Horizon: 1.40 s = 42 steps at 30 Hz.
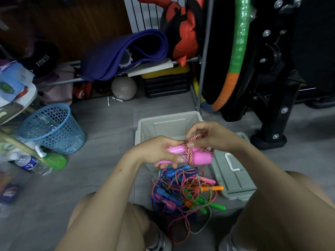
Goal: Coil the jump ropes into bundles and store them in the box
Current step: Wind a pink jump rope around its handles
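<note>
Both bare forearms are reaching forward from the lower corners and meeting at the middle, above the bent knees. The left hand (pixel 159 151) is curling its fingers around the pink handles (pixel 188 155), thumb lying on top, fingertips showing underneath. The right hand (pixel 208 135) is arching over from the right, wrist bent down, its thumb and forefinger pinching the red-and-white cord (pixel 189 153) wound about those handles, just beside the left fingers

Blue mesh bin (pixel 52 127) on grey floor (pixel 101 124), left. Water bottle (pixel 31 164) lying beside it, by green disc (pixel 54 161). Purple mat (pixel 125 53) rolled on rack; grey ball (pixel 124 88) underneath. Green-orange hoop (pixel 237 57) leaning right.
</note>
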Each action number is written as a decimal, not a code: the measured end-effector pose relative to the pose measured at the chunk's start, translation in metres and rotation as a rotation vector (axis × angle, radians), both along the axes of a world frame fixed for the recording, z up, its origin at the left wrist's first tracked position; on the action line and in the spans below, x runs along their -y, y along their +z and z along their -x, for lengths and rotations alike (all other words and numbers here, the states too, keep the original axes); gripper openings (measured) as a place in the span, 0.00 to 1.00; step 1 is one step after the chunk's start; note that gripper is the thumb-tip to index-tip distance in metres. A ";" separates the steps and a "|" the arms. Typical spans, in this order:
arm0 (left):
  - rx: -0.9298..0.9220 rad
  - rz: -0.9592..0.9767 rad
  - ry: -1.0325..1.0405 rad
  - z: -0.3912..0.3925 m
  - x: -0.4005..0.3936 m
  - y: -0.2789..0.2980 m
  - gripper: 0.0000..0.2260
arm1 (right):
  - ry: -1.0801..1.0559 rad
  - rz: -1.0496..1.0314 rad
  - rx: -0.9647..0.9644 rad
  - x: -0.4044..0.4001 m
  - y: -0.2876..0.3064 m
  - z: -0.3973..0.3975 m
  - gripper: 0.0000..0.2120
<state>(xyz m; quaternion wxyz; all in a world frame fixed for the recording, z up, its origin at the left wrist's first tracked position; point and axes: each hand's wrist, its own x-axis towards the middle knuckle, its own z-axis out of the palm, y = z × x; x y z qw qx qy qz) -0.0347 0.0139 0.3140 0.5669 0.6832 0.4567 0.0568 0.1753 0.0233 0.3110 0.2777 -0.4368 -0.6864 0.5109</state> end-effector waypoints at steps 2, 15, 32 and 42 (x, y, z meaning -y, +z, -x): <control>-0.009 -0.035 0.058 0.004 -0.003 -0.002 0.13 | -0.002 -0.013 0.028 -0.002 0.002 -0.005 0.08; -0.090 -0.076 0.059 0.009 -0.009 -0.012 0.15 | -0.036 -0.601 0.630 0.005 -0.005 0.005 0.19; -0.102 -0.077 -0.069 0.004 -0.003 0.001 0.08 | -0.102 -0.405 0.385 0.006 -0.002 0.012 0.09; 0.139 -0.019 -0.053 -0.002 0.005 0.008 0.22 | -0.086 0.404 -0.349 0.000 0.002 0.004 0.07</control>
